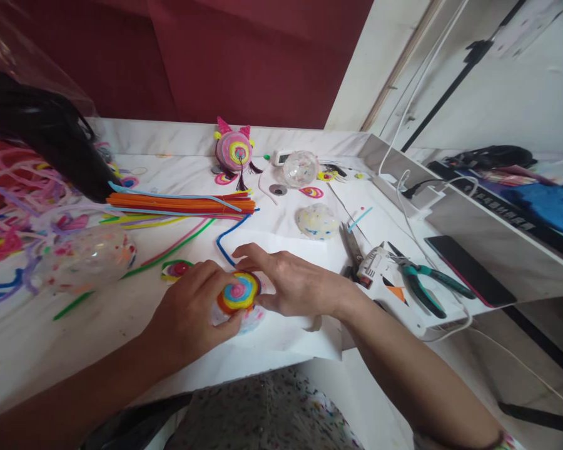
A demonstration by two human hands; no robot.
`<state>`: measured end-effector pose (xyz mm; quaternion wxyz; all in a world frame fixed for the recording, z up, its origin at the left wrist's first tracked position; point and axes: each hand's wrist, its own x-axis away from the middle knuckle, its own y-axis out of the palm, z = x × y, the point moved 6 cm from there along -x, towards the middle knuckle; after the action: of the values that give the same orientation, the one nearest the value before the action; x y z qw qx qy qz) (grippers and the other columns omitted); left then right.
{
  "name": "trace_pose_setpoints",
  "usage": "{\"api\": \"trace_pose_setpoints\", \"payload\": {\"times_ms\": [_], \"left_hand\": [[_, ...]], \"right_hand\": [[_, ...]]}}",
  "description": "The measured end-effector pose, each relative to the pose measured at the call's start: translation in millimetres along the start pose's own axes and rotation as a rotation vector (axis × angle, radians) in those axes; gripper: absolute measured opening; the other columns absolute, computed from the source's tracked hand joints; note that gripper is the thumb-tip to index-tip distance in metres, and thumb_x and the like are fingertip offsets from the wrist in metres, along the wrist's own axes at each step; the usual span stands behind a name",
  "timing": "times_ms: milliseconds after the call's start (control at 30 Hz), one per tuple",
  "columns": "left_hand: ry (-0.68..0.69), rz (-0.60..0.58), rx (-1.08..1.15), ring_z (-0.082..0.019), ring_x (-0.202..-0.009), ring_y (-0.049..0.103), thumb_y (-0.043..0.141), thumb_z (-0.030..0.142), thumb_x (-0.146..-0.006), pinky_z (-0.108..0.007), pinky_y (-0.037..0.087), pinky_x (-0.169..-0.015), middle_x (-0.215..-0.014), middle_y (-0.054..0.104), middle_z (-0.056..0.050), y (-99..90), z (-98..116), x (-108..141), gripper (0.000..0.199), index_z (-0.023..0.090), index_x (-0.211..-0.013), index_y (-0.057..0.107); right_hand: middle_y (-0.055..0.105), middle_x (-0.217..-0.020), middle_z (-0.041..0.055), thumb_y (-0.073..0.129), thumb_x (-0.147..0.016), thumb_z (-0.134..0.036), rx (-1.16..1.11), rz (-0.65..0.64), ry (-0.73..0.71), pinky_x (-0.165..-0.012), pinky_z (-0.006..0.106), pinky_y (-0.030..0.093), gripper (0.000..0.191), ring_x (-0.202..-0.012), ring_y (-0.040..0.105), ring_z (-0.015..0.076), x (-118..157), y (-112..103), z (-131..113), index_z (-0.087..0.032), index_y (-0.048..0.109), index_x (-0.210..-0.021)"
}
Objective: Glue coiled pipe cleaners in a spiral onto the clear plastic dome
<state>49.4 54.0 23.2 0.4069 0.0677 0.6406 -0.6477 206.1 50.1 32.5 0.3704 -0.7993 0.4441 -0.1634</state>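
Note:
A clear plastic ball half [248,322] with coloured specks sits low between my hands, over a white sheet of paper [300,340]. Its top is wound with a pipe cleaner coil [238,291] in rings of pink, blue, yellow and orange. My left hand [192,306] is closed about the coil's left side, thumb at the near edge. On the other side my right hand [288,284] curves its fingers and thumb around the right edge. A bent blue pipe cleaner [223,244] lies just beyond the fingers. Beside my left hand is a small coiled piece [177,269] in green and red.
An orange pipe cleaner bundle [182,203] lies behind, with a pink decorated ball [234,150] at the back. Speckled clear domes [316,222] stand around. On the right are a glue gun [380,269], scissors [351,247], green-handled pliers [426,281], a phone [469,269] and white cables.

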Motion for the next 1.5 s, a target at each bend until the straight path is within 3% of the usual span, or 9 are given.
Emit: {"api": "trace_pose_setpoints", "payload": {"times_ms": [333, 533, 867, 1133, 1333, 1500], "left_hand": [[-0.008, -0.018, 0.012, -0.023, -0.085, 0.071, 0.064, 0.012, -0.081, -0.035, 0.06, -0.076, -0.093, 0.07, -0.004, 0.9, -3, 2, 0.024, 0.022, -0.102, 0.058], [-0.021, -0.005, 0.047, -0.022, -0.082, 0.072, 0.065, 0.014, -0.082, -0.033, 0.06, -0.073, -0.092, 0.073, -0.002, -0.7, -2, 2, 0.024, 0.024, -0.104, 0.061], [-0.111, -0.039, 0.133, -0.02, -0.08, 0.073, 0.069, 0.019, -0.082, -0.03, 0.06, -0.069, -0.092, 0.073, 0.0, 0.4, -12, 3, 0.024, 0.025, -0.105, 0.068], [-0.049, 0.003, 0.105, -0.022, -0.089, 0.074, 0.067, 0.026, -0.088, -0.033, 0.061, -0.077, -0.101, 0.076, -0.004, 1.0, -11, 3, 0.019, 0.022, -0.107, 0.067], [-0.071, -0.07, 0.116, -0.026, -0.096, 0.077, 0.071, 0.029, -0.089, -0.036, 0.061, -0.085, -0.105, 0.081, -0.004, 6.5, -16, 5, 0.022, 0.024, -0.11, 0.068], [-0.039, -0.104, 0.139, -0.026, -0.099, 0.077, 0.07, 0.027, -0.087, -0.037, 0.061, -0.088, -0.107, 0.082, -0.004, 8.4, -19, 0, 0.026, 0.023, -0.113, 0.068]], "right_hand": [[0.078, -0.134, 0.0124, 0.069, -0.089, -0.001, -0.034, -0.023, -0.003, -0.097, 0.043, 0.06, 0.064, -0.118, 0.077, 0.0282, -2, 2, -1, -0.023, 0.04, -0.142], [0.075, -0.136, 0.0206, 0.075, -0.088, -0.006, 0.0, 0.016, 0.014, -0.097, 0.047, 0.062, 0.064, -0.123, 0.076, 0.0339, -3, 0, 1, -0.018, 0.046, -0.143], [0.073, -0.142, 0.0178, 0.073, -0.09, -0.005, -0.042, -0.065, 0.038, -0.105, 0.046, 0.058, 0.067, -0.129, 0.073, 0.0313, -3, 1, 3, -0.022, 0.039, -0.146], [0.071, -0.14, 0.018, 0.081, -0.087, -0.012, -0.052, 0.02, 0.045, -0.106, 0.048, 0.058, 0.07, -0.132, 0.071, 0.0325, 1, 0, 14, -0.022, 0.044, -0.145], [0.07, -0.143, 0.0185, 0.085, -0.085, -0.014, -0.054, 0.05, 0.052, -0.107, 0.049, 0.057, 0.074, -0.131, 0.071, 0.0326, 4, -2, 21, -0.021, 0.047, -0.147], [0.07, -0.144, 0.0178, 0.083, -0.086, -0.015, -0.015, 0.081, 0.017, -0.109, 0.048, 0.056, 0.063, -0.129, 0.071, 0.0314, 5, -3, 22, -0.017, 0.055, -0.142]]}}
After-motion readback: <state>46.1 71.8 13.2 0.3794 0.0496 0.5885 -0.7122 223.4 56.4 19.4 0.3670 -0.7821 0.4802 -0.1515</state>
